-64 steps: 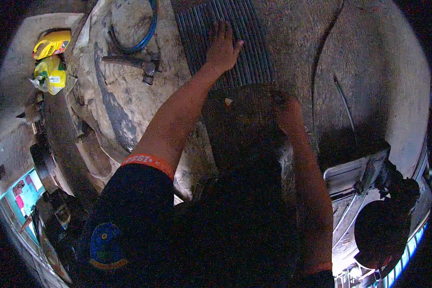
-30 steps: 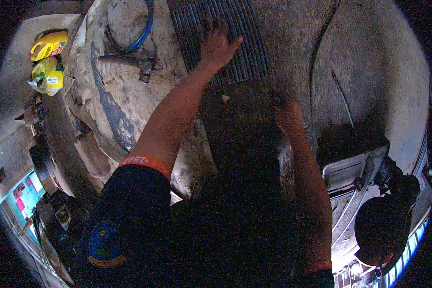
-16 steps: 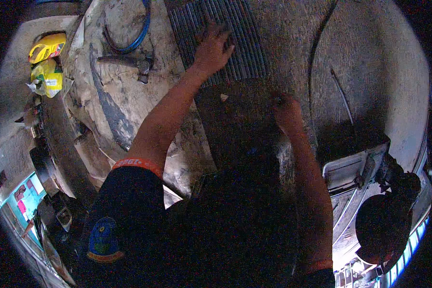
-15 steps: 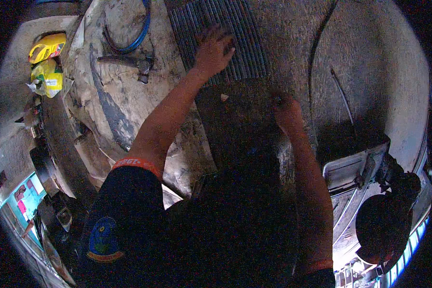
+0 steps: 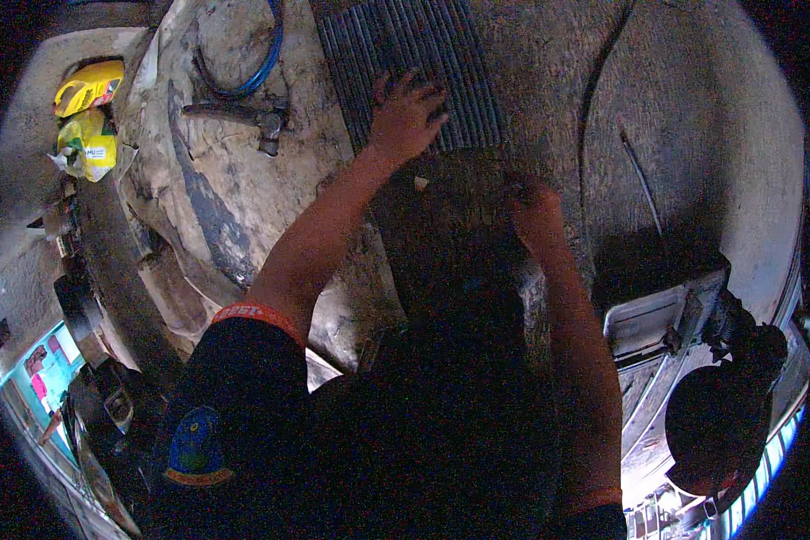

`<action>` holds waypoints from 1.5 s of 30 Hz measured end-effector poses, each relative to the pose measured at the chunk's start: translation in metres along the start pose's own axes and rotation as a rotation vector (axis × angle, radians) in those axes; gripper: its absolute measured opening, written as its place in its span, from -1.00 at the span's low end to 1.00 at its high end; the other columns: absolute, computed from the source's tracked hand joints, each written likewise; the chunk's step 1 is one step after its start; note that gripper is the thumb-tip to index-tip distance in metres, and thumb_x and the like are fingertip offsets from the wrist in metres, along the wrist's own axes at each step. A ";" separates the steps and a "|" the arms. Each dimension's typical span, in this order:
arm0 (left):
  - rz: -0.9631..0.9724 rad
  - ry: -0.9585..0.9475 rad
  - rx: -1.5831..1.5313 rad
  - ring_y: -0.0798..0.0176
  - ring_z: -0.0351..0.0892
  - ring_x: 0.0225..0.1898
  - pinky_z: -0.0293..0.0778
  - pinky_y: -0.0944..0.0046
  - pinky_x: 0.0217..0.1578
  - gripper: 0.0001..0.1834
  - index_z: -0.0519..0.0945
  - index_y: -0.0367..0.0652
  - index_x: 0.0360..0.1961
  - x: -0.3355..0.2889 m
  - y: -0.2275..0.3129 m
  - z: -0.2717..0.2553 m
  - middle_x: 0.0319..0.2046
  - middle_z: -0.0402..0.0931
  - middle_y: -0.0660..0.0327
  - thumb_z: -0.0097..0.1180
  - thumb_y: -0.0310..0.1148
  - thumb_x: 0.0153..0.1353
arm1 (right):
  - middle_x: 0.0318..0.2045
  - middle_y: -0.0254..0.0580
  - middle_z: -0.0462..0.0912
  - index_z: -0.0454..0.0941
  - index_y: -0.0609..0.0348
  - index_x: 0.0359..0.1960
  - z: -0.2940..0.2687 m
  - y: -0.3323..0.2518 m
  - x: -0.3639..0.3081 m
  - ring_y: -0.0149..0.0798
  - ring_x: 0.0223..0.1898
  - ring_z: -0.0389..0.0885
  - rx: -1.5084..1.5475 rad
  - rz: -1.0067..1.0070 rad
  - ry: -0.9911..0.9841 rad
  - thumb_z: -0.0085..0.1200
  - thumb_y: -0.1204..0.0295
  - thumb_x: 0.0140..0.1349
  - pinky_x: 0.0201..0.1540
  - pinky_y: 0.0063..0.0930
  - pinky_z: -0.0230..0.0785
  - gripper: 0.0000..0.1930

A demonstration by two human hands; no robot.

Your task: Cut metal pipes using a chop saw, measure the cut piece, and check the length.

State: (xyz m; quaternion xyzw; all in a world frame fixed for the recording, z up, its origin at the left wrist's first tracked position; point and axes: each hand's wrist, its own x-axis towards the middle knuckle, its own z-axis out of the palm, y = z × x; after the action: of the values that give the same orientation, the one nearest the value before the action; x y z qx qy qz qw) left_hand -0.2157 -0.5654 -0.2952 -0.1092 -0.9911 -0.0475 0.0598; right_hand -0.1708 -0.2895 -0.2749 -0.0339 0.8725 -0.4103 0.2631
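Note:
Dark, narrow metal rods (image 5: 423, 54) lie side by side in a flat row at the far middle of the worktop. My left hand (image 5: 409, 117) rests over the near part of this row with its fingers spread; whether it presses on the rods is hard to tell. To the right and nearer to me, my right hand (image 5: 537, 216) is low over the dark surface, its fingers curled together. Shadow hides whatever may be between them. A small pale chip (image 5: 420, 184) lies between the hands, just below the near ends of the rods.
On the left, a hammer (image 5: 238, 115) and a blue hose (image 5: 252, 83) lie on a stained pale sheet (image 5: 315, 135). Farther left are yellow packages (image 5: 90, 144). A thin rod (image 5: 641, 175) and a dark cable (image 5: 594, 81) lie right. A metal frame (image 5: 661, 315) stands near right.
My left hand has slid a little toward me and to the right over the rods, fingers still spread. My right hand has barely moved.

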 end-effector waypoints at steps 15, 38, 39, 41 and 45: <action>-0.088 -0.038 -0.010 -0.06 -0.10 0.44 -0.41 -0.42 0.32 -0.12 0.38 0.12 0.28 0.010 -0.005 0.011 0.32 0.25 0.30 0.05 0.40 0.02 | -0.19 0.14 0.65 0.57 0.23 -0.04 0.001 -0.005 -0.007 0.15 -0.09 0.62 0.041 0.005 0.004 0.12 0.45 0.15 -0.01 -0.14 0.45 -0.68; -0.076 0.173 -0.016 -0.04 0.01 0.41 -0.32 -0.40 0.32 -0.40 0.49 0.06 0.18 0.020 0.018 -0.003 0.28 0.30 0.16 -0.02 0.18 0.24 | -0.22 0.12 0.66 0.58 0.24 -0.08 -0.006 0.011 -0.010 0.05 -0.16 0.65 -0.023 0.024 -0.002 0.09 0.44 0.16 -0.10 -0.22 0.48 -0.71; -0.054 -0.005 -0.175 -0.04 0.23 0.28 -0.07 -0.30 0.27 -0.50 0.56 0.00 0.06 0.025 0.029 -0.011 0.15 0.42 0.09 0.02 0.09 0.24 | -0.21 0.10 0.66 0.59 0.24 -0.09 -0.012 0.012 -0.008 0.00 -0.17 0.66 -0.106 -0.069 0.098 0.09 0.44 0.17 -0.12 -0.24 0.48 -0.73; -0.002 -0.178 -0.337 -0.04 0.44 0.14 0.19 -0.20 0.21 -0.58 0.62 -0.06 -0.06 0.035 0.059 -0.026 0.01 0.54 0.03 0.07 0.01 0.25 | -0.20 0.09 0.67 0.60 0.25 -0.11 -0.029 0.013 -0.006 -0.05 -0.18 0.67 -0.194 -0.151 0.222 0.09 0.45 0.18 -0.13 -0.26 0.48 -0.74; 0.232 -0.103 -0.648 -0.04 0.63 -0.31 0.50 0.00 -0.22 -0.69 0.65 -0.13 -0.25 0.071 0.160 -0.042 -0.40 0.61 0.02 0.16 -0.12 0.18 | -0.22 0.00 0.69 0.63 0.27 -0.15 -0.087 0.016 -0.014 -0.13 -0.26 0.68 0.031 -0.178 0.646 0.13 0.43 0.15 -0.16 -0.33 0.48 -0.75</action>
State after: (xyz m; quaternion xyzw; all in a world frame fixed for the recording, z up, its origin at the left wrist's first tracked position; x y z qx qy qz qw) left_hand -0.2449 -0.3995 -0.2319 -0.2368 -0.9072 -0.3470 -0.0233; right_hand -0.1988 -0.2148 -0.2352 0.0257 0.8980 -0.4347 -0.0634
